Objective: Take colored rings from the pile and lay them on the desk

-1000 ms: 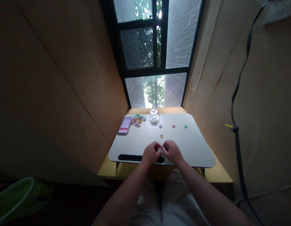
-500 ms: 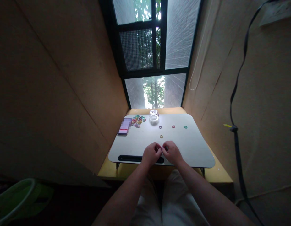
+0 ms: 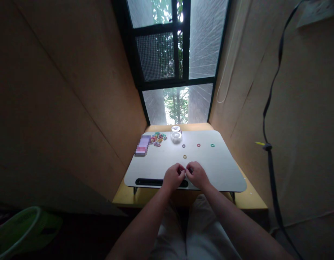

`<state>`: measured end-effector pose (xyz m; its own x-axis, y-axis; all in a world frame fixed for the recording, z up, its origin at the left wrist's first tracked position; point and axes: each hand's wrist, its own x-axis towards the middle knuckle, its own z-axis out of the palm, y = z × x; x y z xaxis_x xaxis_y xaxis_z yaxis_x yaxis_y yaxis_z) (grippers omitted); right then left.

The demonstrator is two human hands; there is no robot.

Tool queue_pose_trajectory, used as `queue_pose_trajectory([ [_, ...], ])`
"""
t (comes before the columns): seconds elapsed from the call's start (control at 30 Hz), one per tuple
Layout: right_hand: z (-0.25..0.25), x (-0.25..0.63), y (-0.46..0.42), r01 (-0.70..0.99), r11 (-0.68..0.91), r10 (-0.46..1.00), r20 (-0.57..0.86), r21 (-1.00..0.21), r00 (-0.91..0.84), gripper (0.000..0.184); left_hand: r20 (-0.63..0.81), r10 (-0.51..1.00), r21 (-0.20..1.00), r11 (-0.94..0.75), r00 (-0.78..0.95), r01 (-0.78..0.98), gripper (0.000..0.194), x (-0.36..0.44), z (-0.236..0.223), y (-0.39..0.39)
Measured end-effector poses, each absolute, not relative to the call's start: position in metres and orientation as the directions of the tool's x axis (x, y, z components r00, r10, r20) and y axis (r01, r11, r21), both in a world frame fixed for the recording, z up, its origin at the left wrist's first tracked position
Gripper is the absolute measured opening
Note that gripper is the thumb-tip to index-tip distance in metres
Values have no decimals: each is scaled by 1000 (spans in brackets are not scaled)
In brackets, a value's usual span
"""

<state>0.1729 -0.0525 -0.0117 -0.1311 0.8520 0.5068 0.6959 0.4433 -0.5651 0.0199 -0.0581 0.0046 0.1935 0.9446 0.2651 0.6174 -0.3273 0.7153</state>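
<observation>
My left hand (image 3: 174, 177) and my right hand (image 3: 197, 174) meet at the near edge of a white lap table (image 3: 223, 169), fingers curled and fingertips pinched together over something too small to make out. Just beyond them lies a yellow ring (image 3: 184, 156). Farther back a purple ring (image 3: 183, 146), a red ring (image 3: 198, 145) and a green ring (image 3: 212, 145) lie in a row. A heap of several coloured rings (image 3: 157, 138) sits at the back left beside a clear round container (image 3: 176, 135).
A small flat box (image 3: 142, 146) lies at the table's left edge. Brown board walls close in on both sides, with a window (image 3: 178, 61) behind. A black cable (image 3: 272, 108) hangs at the right. A green tub (image 3: 18, 231) sits low at the left.
</observation>
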Motion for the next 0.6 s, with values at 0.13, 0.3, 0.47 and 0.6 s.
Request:
queue_pose_trajectory([
  [0.13, -12, 173, -53, 696, 445, 849, 512, -563, -128, 7, 269, 944, 712, -330, 193, 620, 11, 20, 5, -58],
  [0.3, -11, 172, -55, 698, 439, 851, 512, -566, -120, 7, 263, 945, 713, -326, 194, 621, 11, 19, 5, -59],
  [0.47, -10, 172, -54, 700, 438, 852, 508, -564, -123, 8, 278, 940, 714, -340, 198, 612, 11, 19, 3, -59],
  [0.6, -11, 172, -53, 701, 437, 855, 502, -564, -129, 7, 274, 942, 717, -335, 195, 611, 10, 20, 3, -58],
])
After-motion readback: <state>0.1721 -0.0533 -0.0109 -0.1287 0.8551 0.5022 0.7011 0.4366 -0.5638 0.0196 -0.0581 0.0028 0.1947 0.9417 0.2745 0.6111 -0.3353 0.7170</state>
